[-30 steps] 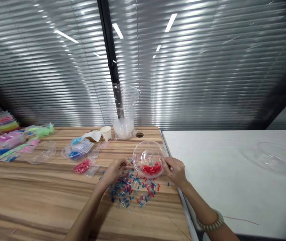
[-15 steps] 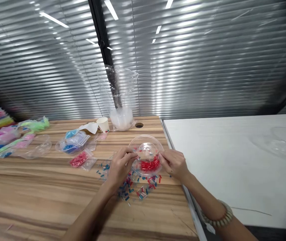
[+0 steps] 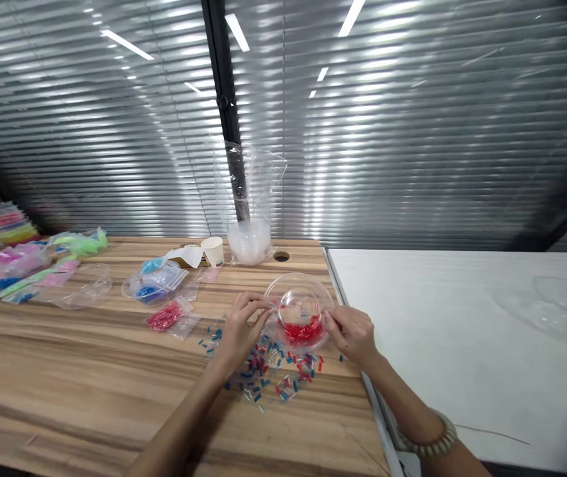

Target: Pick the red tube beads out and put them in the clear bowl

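Grey blinds (image 3: pixel 387 152) are filling the background, spreading on both sides of a slanting dark post (image 3: pixel 224 86). Bright streaks (image 3: pixel 238 32) of light are gleaming across them. Below, a wooden table (image 3: pixel 89 377) is standing beside a white table (image 3: pixel 437 318), a metal strip (image 3: pixel 380 424) running between the two. A round hole (image 3: pixel 281 256) is showing near the wooden table's back.

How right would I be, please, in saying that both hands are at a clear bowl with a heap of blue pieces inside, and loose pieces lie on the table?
Not quite: the head view shows the heap in the clear bowl is red, not blue. Otherwise, the left hand and right hand are at the bowl, and loose pieces lie on the table.
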A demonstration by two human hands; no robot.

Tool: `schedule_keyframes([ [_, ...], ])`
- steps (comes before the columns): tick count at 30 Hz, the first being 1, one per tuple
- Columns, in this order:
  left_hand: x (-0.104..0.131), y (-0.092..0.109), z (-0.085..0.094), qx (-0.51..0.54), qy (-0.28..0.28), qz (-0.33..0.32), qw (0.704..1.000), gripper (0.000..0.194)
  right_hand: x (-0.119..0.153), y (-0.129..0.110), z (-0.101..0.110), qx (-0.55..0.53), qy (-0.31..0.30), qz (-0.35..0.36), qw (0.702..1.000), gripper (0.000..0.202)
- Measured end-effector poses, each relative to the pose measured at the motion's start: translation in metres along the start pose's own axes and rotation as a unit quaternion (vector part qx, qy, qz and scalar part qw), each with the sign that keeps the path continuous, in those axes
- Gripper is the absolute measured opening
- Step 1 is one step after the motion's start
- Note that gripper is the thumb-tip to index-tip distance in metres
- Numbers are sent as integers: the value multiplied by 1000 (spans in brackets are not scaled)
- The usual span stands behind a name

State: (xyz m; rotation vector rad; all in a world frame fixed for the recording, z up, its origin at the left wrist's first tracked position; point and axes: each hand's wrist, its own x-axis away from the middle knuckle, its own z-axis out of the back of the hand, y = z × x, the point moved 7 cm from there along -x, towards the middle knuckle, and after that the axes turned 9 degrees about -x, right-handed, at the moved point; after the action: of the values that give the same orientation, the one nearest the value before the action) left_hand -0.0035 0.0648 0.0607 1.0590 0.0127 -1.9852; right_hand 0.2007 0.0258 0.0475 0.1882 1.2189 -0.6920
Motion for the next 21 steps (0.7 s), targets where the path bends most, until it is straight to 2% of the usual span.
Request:
schedule_keyframes([
  [2,-3,-13,0,2,-33,58,998,15,-1,1,2,7,9,0,1000,23],
  [4,-3,-26,-7,-5,-103,109,989,19,-2,2,4,19,15,0,1000,23],
  [7,4,-40,-18,-38,-221,138,965,19,-3,3,7,29,25,1,999,21],
  [9,8,-43,-21,-74,-267,142,950,16,-3,3,8,32,27,2,999,20],
  [15,13,-37,-18,-141,-337,138,921,13,-4,1,8,41,19,5,999,21],
  [21,18,-41,-24,-148,-366,154,906,11,-5,0,8,42,16,-2,999,24],
])
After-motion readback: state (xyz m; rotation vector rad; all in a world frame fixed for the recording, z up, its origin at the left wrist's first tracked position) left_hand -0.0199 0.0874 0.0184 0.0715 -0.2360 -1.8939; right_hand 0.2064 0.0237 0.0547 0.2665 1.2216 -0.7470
